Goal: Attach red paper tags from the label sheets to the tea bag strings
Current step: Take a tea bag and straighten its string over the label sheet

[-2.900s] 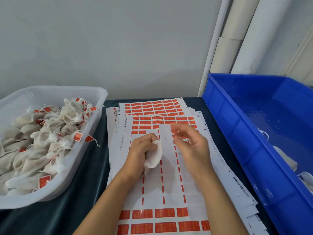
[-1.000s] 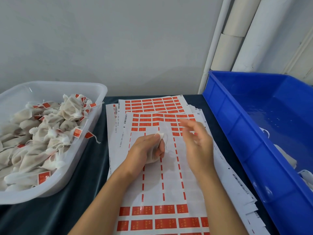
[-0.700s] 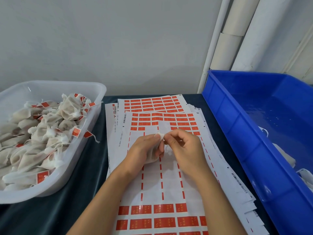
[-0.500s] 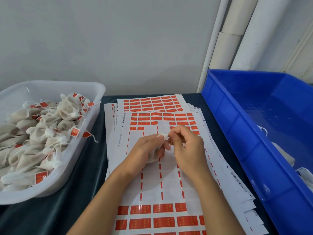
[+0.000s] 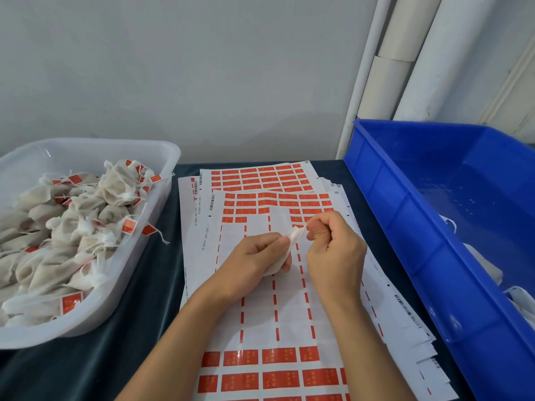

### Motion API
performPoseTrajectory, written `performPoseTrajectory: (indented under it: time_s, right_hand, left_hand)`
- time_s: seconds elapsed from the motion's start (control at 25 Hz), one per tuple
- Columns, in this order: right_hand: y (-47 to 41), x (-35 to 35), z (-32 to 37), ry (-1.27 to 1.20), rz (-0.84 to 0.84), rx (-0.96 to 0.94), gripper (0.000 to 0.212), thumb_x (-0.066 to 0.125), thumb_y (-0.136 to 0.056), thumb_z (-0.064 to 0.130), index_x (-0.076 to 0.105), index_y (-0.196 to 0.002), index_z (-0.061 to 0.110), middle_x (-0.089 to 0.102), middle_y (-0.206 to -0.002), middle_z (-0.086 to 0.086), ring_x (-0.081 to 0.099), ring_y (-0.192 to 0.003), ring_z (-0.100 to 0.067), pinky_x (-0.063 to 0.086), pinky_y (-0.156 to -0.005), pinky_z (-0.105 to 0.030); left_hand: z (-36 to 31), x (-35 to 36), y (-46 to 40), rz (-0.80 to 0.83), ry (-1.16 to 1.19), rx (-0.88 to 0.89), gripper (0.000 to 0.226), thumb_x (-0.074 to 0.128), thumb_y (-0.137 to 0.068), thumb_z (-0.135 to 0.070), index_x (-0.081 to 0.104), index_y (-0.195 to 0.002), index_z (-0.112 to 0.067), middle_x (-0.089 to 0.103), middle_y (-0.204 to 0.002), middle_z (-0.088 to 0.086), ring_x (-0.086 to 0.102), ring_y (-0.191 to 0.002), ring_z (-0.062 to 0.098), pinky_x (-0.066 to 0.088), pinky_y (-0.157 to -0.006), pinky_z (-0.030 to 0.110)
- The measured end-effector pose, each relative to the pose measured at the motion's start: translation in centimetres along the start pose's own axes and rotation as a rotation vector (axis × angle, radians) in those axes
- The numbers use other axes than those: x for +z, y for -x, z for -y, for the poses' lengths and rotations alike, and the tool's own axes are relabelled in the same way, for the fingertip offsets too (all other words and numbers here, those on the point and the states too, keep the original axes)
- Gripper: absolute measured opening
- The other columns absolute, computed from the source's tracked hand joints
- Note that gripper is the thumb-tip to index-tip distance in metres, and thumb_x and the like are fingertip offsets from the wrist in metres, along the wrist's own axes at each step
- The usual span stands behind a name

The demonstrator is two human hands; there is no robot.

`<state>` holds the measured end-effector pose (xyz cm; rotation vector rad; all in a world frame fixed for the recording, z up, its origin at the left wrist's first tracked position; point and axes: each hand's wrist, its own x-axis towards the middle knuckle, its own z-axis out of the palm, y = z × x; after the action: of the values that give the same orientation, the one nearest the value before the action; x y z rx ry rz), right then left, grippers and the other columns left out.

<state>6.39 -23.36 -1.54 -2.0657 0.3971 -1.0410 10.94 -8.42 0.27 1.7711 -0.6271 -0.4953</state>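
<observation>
Tea bag (image 5: 290, 246) gripped in left hand (image 5: 252, 264), neck pointed toward right hand (image 5: 333, 250); right fingers (image 5: 317, 227) pinched together just beside neck tip, string too thin to discern. Label sheets (image 5: 275, 308) lain beneath fingers.

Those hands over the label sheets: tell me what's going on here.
A person is tagging tea bags. The left hand holds a white tea bag above the top label sheet, whose middle rows are already peeled. The right hand pinches at the bag's top end; any string or tag there is too small to make out. Tagged bags fill the clear tub on the left; a blue bin sits right.
</observation>
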Motion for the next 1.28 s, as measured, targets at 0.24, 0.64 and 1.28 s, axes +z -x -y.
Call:
performPoseTrajectory:
  time_s: [0.24, 0.64, 1.28]
  right_hand:
    - [-0.12, -0.05, 0.06, -0.020, 0.036, 0.032, 0.011, 0.061, -0.102, 0.026, 0.059, -0.093, 0.033, 0.059, -0.086, 0.032, 0.064, -0.086, 0.006, 0.041, -0.070, -0.005]
    - [-0.19, 0.21, -0.31, -0.021, 0.117, 0.037, 0.007, 0.059, -0.103, 0.028, 0.061, -0.096, 0.029, 0.065, -0.091, 0.020, 0.067, -0.087, -0.004, 0.047, -0.072, -0.013]
    - [0.52, 0.73, 0.10, -0.025, 0.359, -0.048, 0.008, 0.063, -0.102, 0.029, 0.059, -0.099, 0.036, 0.060, -0.094, 0.029, 0.058, -0.100, 0.007, 0.045, -0.075, 0.000]
  left_hand:
    - [0.36, 0.15, -0.23, -0.051, -0.019, -0.007, 0.025, 0.058, -0.104, -0.032, 0.075, -0.089, -0.022, 0.075, -0.092, -0.009, 0.069, -0.089, 0.014, 0.052, -0.081, 0.025]
    - [0.43, -0.23, -0.17, -0.051, 0.081, 0.038, 0.029, 0.054, -0.106, -0.035, 0.075, -0.090, -0.022, 0.075, -0.091, -0.007, 0.068, -0.083, 0.010, 0.053, -0.082, 0.024]
    - [0.65, -0.42, -0.33, -0.213, 0.375, 0.049, 0.032, 0.056, -0.099, -0.050, 0.080, -0.112, -0.032, 0.076, -0.118, -0.014, 0.069, -0.113, 0.004, 0.055, -0.089, 0.017]
